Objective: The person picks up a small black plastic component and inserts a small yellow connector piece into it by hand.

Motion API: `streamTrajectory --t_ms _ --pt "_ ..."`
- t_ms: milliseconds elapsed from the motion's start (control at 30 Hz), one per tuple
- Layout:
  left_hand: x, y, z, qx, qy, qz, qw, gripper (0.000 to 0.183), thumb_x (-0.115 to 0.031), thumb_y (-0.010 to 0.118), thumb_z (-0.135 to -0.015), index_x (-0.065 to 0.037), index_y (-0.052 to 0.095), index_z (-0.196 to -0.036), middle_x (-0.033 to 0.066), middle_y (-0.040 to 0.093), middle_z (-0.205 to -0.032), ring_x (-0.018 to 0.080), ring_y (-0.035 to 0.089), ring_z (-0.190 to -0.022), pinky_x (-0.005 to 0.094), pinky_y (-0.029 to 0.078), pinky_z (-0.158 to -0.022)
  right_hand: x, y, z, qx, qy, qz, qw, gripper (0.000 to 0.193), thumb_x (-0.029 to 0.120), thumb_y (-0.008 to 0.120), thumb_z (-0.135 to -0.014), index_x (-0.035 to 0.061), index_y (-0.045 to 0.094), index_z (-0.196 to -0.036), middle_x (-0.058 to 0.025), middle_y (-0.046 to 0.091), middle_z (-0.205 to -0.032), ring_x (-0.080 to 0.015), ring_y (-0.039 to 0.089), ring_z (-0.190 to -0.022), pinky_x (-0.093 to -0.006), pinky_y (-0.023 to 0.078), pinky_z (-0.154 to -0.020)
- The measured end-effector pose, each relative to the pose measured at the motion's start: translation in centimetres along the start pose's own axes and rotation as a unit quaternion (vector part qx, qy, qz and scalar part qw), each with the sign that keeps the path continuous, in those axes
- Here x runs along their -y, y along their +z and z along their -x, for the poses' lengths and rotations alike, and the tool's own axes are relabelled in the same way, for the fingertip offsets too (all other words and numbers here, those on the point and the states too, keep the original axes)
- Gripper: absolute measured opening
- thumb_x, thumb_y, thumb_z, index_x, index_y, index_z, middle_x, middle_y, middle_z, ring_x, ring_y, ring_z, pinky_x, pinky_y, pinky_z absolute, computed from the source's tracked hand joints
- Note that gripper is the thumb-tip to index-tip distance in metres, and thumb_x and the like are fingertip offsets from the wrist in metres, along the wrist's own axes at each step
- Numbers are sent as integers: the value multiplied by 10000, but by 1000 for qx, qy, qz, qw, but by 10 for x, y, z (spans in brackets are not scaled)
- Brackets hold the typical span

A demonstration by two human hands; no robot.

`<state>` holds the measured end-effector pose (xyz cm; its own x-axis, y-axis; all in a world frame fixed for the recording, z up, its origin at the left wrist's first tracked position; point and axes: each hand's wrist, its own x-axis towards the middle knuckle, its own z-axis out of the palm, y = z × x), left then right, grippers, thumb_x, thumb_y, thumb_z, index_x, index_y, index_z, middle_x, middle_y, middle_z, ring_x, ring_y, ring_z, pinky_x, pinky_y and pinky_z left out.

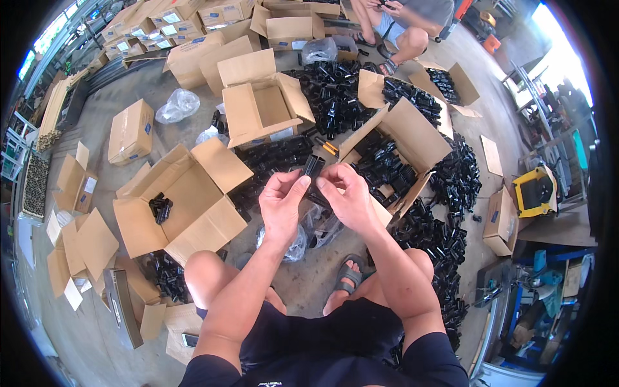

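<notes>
In front of me, above the floor, my left hand [284,201] is closed on a short black tubular part [313,167], held between thumb and fingers. My right hand [348,195] is also closed, its thumb and fingertips pinching at the right side of the same part. The lower end of the part is hidden by my fingers. To the left stands an open carton [213,219] with a few black parts [160,208] in its corner. On the right, another open carton [419,138] holds many similar black parts [380,161].
Large heaps of black parts [445,238] cover the floor ahead and right. Clear plastic bags [293,245] lie between my feet. An open carton [255,113] stands ahead, with stacked cartons [155,26] behind. Another person [403,29] sits at the far side, hands on a dark object.
</notes>
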<state>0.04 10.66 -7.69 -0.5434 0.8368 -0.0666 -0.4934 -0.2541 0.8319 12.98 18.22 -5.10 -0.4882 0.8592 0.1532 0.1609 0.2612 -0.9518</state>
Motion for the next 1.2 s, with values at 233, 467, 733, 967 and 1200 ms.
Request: streamTrajectory --t_ms 233,467,733,967,1200 --pt "-4 1 0 7 7 7 1000 133 -43 719 -932 -36 688 -1061 39 739 -961 65 655 -795 210 520 -690 -4 -1 -2 -3 -13 5 1000 148 100 689 -911 -44 653 -904 -121 630 -926 -228 653 -892 -351 524 -802" --pt "-1 2 1 -1 12 -3 1000 137 -30 723 -926 -24 684 -1057 49 734 -976 70 647 -820 223 520 -738 -1 -4 -1 -2 5 18 1000 113 65 700 -890 -37 653 -902 -123 627 -945 -224 649 -891 -348 533 -837" --pt "-7 0 2 5 10 9 1000 148 3 718 -923 -4 677 -1064 66 727 -998 77 643 -871 236 521 -814 -4 0 0 -7 -3 -9 1000 122 69 705 -895 -40 652 -903 -123 628 -947 -216 648 -894 -337 535 -826" --pt "-6 -3 1 5 12 -19 1000 155 2 723 -918 -3 674 -1065 53 723 -994 70 629 -856 234 515 -795 -2 4 0 -6 -16 -10 1000 100 52 703 -890 -30 651 -916 -119 628 -969 -216 645 -902 -336 529 -821" --pt "-2 -3 -1 -5 10 -18 1000 152 37 704 -914 -10 668 -1054 60 720 -1033 96 653 -915 247 524 -839 3 2 0 -13 -61 36 997 123 91 690 -896 -29 664 -910 -151 653 -966 -290 649 -930 -375 523 -806"
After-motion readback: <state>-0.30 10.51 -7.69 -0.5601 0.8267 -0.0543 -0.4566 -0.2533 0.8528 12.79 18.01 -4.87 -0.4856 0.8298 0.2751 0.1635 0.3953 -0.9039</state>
